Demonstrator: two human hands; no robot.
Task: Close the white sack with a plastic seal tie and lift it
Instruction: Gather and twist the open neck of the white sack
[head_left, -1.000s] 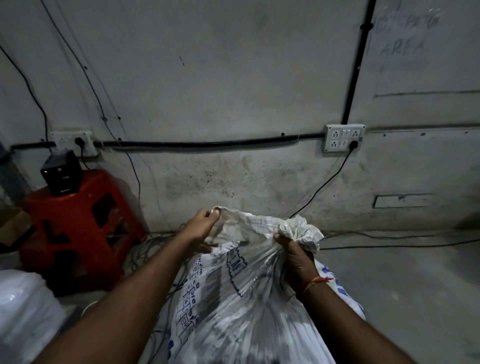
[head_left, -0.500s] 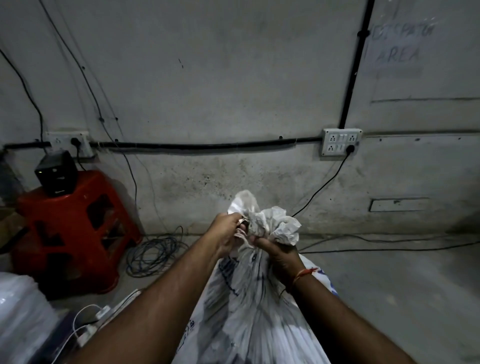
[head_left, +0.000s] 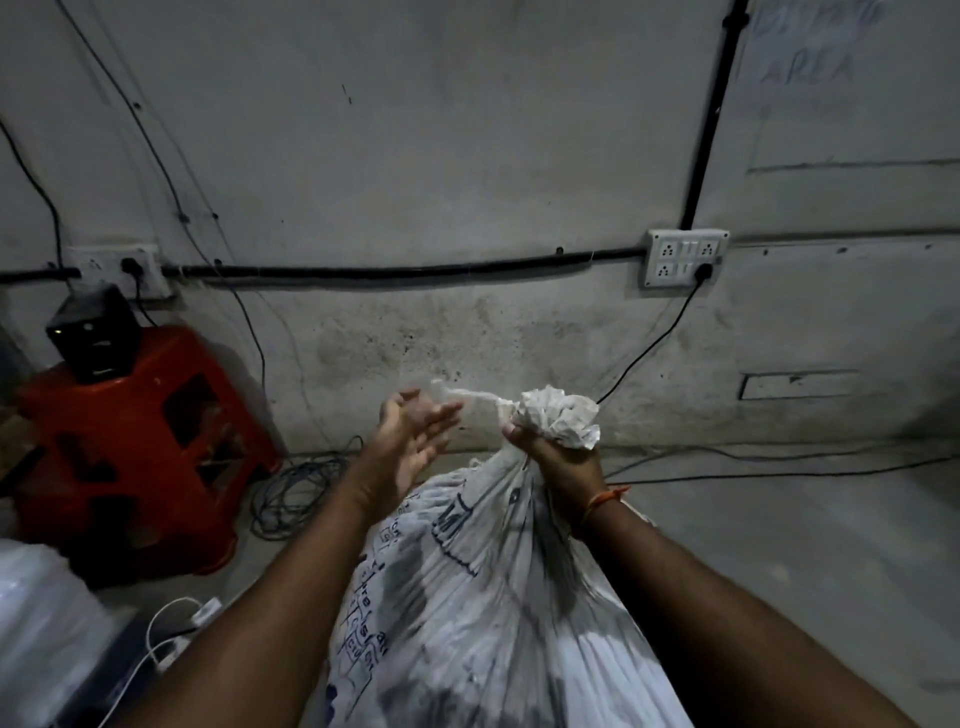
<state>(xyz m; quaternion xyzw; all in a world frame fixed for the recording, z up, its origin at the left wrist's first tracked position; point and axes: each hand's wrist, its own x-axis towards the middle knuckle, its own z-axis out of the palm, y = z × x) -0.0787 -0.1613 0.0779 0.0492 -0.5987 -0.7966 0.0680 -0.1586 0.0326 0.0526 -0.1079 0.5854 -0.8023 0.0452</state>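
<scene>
- The white sack (head_left: 483, 613) stands on the floor (head_left: 779, 561) in front of the person, between the two forearms, its body printed with blue lettering and its mouth gathered into a crumpled bunch at the top.
- The right hand (head_left: 558, 460) has its grip clenched tight around the gathered neck of the sack, just under the bunched fabric; an orange thread band (head_left: 605, 500) circles that wrist.
- The left hand (head_left: 410, 439) is beside the neck, apart from the sack, its grip spread wide with fingers extended and blurred.
- A thin pale strand (head_left: 470, 397) runs from the bunched top toward the left fingertips; whether it is the seal tie or a loose sack thread, and whether the fingers touch it, I cannot tell.
- A red plastic stool (head_left: 140, 447) sits at the left against the wall, with a small black box (head_left: 93, 338) on top.
- A coil of dark cable (head_left: 293, 491) lies on the floor between stool and sack.
- A white socket board (head_left: 684, 257) is mounted on the wall above the sack.
</scene>
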